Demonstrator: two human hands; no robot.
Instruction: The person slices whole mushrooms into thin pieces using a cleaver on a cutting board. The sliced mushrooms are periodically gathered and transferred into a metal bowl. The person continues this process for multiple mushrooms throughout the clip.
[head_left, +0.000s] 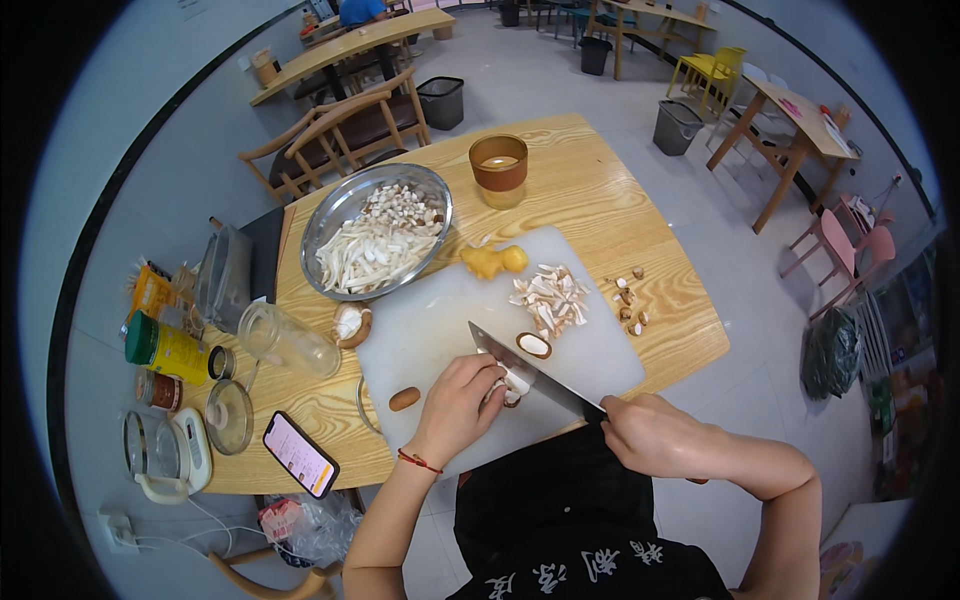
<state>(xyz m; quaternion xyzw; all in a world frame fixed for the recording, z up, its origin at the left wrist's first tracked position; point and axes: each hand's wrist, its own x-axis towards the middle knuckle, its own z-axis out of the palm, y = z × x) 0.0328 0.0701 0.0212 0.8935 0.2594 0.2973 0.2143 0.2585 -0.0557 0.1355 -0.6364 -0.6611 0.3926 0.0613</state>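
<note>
My right hand grips the dark handle of a cleaver, its blade slanting up and left over a white cutting board. Close against the blade, my left hand presses down on mushroom pieces, partly hidden by the fingers. Beyond the blade lies an oval mushroom slice with a brown rim. A heap of cut mushroom strips is farther back, beside a knob of ginger. One brown mushroom piece rests left of my left hand.
A steel bowl of cut white and brown pieces stands behind the board. A cup, a whole mushroom, a glass jar, a phone and an electric kettle stand around it. Mushroom scraps lie at right.
</note>
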